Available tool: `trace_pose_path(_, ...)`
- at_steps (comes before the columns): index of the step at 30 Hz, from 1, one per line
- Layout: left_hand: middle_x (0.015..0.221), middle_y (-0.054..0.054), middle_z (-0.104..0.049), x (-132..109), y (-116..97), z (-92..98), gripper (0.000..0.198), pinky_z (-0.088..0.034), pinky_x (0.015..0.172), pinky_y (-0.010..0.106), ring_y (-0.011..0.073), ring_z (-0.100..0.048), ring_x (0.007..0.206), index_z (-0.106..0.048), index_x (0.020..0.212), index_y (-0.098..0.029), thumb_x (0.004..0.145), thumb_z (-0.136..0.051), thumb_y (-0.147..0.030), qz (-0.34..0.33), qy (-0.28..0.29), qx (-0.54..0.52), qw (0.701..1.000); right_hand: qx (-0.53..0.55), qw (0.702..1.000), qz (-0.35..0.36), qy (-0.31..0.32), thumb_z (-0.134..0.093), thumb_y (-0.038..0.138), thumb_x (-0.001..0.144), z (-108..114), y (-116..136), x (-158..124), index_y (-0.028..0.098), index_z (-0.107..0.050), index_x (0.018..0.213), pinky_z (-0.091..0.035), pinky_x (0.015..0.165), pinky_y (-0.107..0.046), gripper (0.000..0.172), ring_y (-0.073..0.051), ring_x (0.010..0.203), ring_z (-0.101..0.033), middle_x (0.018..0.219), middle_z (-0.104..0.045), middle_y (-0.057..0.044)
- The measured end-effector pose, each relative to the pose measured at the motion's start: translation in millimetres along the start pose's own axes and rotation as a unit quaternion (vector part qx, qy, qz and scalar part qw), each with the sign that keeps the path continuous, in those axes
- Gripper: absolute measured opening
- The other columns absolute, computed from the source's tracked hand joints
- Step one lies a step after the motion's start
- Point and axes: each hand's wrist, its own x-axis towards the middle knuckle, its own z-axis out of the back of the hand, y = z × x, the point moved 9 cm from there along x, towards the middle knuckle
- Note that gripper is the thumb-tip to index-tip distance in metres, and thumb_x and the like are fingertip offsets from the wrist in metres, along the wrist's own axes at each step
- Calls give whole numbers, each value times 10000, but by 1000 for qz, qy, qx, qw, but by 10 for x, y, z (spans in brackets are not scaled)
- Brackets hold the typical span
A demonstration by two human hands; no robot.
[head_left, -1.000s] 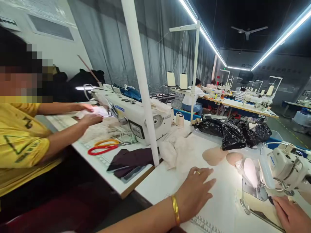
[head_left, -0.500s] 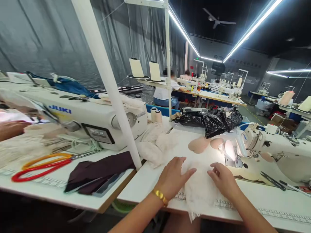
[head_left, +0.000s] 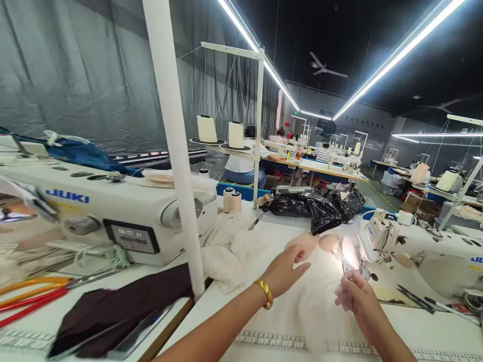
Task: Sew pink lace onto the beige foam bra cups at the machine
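Observation:
My left hand, with a gold bracelet at the wrist, reaches over the white table to a flat beige fabric piece. Its thumb stands apart from the bent fingers, and I see nothing held. My right hand is closed with thumb and fingers together, just below a brightly lit beige cup-shaped piece at the sewing machine. Anything in that pinch is hidden. A second beige cup piece lies between them. Sheer whitish fabric is spread under and between my forearms.
Black plastic bags sit behind the pieces. Crumpled cream fabric lies left, by a white post. Black snips rest at right. Another sewing machine, dark cloth and red-orange scissors are on the left table.
Both hands have left the whitish fabric. My left hand moved forward to the flat beige piece; my right hand moved toward the lit piece and its fingers closed. The view has shifted.

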Motion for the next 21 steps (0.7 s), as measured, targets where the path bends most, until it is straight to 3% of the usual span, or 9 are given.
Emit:
trace_pose_path(2, 1389, 165, -624, 180, 49, 79, 467, -450, 1076, 508, 342, -582, 1294, -542, 1262, -197, 799, -596, -163, -6, -26, 48, 998, 2, 1000, -21, 11, -848, 617, 723, 51, -43, 71, 216, -551, 796, -334, 517, -230, 504, -155, 595, -637, 736, -712, -14)
trace_pose_path(4, 1425, 179, -607, 339, 116, 83, 664, -415, 1112, 511, 350, -559, 1340, -516, 1342, -195, 698, -574, -44, -1, -31, 86, 996, 8, 1000, -21, 16, -856, 614, 716, 88, -58, 123, 216, -561, 791, -325, 516, -225, 501, -152, 603, -634, 739, -710, -9)
trace_pose_path(6, 1305, 182, -676, 447, 190, 84, 629, -461, 1055, 477, 334, -641, 1229, -538, 1316, -171, 706, -535, -20, 17, -33, 110, 993, 23, 999, -19, 25, -857, 613, 719, 102, -73, 149, 218, -563, 797, -355, 537, -224, 499, -163, 663, -666, 769, -715, -11)
trace_pose_path(8, 1184, 191, -708, 489, 241, 152, 473, -487, 994, 459, 331, -680, 1133, -564, 1249, -144, 795, -467, -51, 44, -49, 123, 990, 38, 999, -20, 33, -869, 602, 715, 104, -93, 160, 214, -568, 801, -393, 567, -226, 499, -173, 715, -692, 797, -726, -19)
trace_pose_path(12, 1064, 131, -712, 386, 170, 398, 325, -509, 848, 391, 307, -685, 1026, -587, 1136, -189, 982, -308, -253, 78, -75, 115, 988, 59, 997, -26, 34, -847, 618, 742, 110, -130, 176, 206, -592, 836, -428, 581, -231, 493, -171, 716, -705, 849, -749, -39)
trace_pose_path(14, 911, 41, -712, 277, 25, 391, 347, -495, 702, 310, 250, -685, 852, -620, 1048, -223, 996, -343, -427, 66, -29, 75, 995, 64, 997, -27, 33, -802, 660, 774, 106, -135, 180, 200, -613, 874, -460, 603, -243, 507, -178, 726, -716, 865, -750, -51)
trace_pose_path(16, 784, -11, -680, 142, -172, 250, 384, -447, 608, 262, 206, -652, 726, -655, 945, -225, 946, -433, -539, 44, 53, 6, 998, 66, 997, -28, 37, -741, 720, 800, 90, -129, 173, 189, -629, 904, -492, 629, -261, 552, -192, 737, -729, 846, -736, -58)
trace_pose_path(18, 767, -18, -677, 24, -388, 78, 362, -432, 611, 254, 198, -645, 722, -680, 879, -217, 902, -492, -527, 14, 122, -21, 992, 61, 997, -24, 43, -675, 781, 815, 70, -106, 155, 181, -634, 908, -507, 632, -273, 608, -205, 741, -737, 820, -708, -53)
trace_pose_path(21, 805, 7, -706, -25, -618, -125, 266, -449, 676, 288, 225, -662, 779, -676, 824, -210, 873, -497, -401, -33, 169, 55, 983, 34, 998, -2, 50, -675, 792, 806, 47, -36, 117, 183, -637, 902, -510, 634, -272, 618, -203, 747, -738, 814, -665, -23)
